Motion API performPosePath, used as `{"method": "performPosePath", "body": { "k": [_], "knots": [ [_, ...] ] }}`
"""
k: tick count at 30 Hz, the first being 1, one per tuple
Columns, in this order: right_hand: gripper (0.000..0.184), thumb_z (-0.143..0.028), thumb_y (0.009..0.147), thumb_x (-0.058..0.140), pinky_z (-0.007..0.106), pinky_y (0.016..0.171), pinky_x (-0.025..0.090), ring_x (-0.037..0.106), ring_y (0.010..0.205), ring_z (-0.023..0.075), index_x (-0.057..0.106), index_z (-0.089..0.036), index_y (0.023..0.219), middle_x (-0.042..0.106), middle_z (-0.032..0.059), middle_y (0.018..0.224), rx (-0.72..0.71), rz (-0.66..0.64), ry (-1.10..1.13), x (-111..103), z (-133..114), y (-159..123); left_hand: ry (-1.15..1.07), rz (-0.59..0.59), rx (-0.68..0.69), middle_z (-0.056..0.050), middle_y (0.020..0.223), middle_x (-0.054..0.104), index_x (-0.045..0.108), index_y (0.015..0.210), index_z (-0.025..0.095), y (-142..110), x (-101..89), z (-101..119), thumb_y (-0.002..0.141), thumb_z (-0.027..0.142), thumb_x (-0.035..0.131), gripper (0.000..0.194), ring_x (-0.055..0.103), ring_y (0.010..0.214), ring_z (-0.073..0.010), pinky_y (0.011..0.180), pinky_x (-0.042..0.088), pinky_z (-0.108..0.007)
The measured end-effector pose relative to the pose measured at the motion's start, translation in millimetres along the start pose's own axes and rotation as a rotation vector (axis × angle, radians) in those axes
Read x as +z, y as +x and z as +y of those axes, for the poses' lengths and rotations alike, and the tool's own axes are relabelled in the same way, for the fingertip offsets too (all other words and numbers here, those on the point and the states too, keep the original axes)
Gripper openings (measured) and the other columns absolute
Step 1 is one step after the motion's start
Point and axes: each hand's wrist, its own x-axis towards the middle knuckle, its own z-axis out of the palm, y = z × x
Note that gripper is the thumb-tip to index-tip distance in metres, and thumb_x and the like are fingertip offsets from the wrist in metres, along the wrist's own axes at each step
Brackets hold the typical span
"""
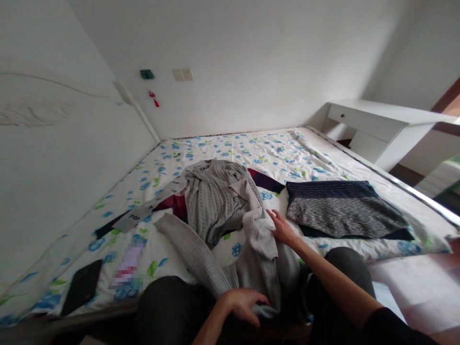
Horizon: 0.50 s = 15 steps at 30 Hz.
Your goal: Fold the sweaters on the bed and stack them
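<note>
- Landmark: grey cable-knit sweater [212, 201], lying mid-bed.
- Ribbed light-grey garment [257, 239]: bunched on its near right side, top end overlapping its right edge. Long axis runs from there toward the person's knees; one sleeve [192, 244] angles off along the sweater's near left.
- Left hand [247, 304]: nearest the person, well below the sweater; fingers curled around the garment's low end, cloth showing between thumb and fingers.
- Right hand [282, 227]: right of the sweater, fingers spread, touching the garment's right side. Can't tell if it pinches any cloth. Closer to the top end than the left.
- Surface: floral sheet [266, 148] under the sweater; folded dark garments [341, 215] right of it, flat black item [82, 286] near left.
- Room: white desk [373, 124] beyond the sweater, far right.
</note>
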Motion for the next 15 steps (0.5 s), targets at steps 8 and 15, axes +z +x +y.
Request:
{"method": "performPosePath", "body": {
  "k": [8, 15],
  "knots": [
    [0.045, -0.001, 0.092, 0.065, 0.044, 0.140, 0.032, 0.055, 0.156, 0.0283, 0.080, -0.021, 0.129, 0.069, 0.0089, 0.158, -0.224, -0.111, -0.019, -5, -52, 68, -0.217, 0.332, -0.069, -0.006, 0.158, 0.073, 0.068, 0.160, 0.037, -105, -25.3, 2, 0.067, 0.047, 0.099, 0.099, 0.071, 0.141, -0.0379, 0.118, 0.054, -0.044],
    [0.035, -0.015, 0.097, 0.054, 0.045, 0.116, 0.055, 0.073, 0.123, 0.0294, 0.072, -0.019, 0.127, 0.081, 0.0129, 0.128, -0.017, 0.312, 0.169, -133, -18, 99, -0.396, 1.295, -0.480, -0.003, 0.081, 0.079, 0.080, 0.078, 0.026, -255, -126.3, -24, 0.059, 0.019, 0.095, 0.025, 0.075, 0.104, -0.0368, 0.088, 0.057, -0.034]
  ]
}}
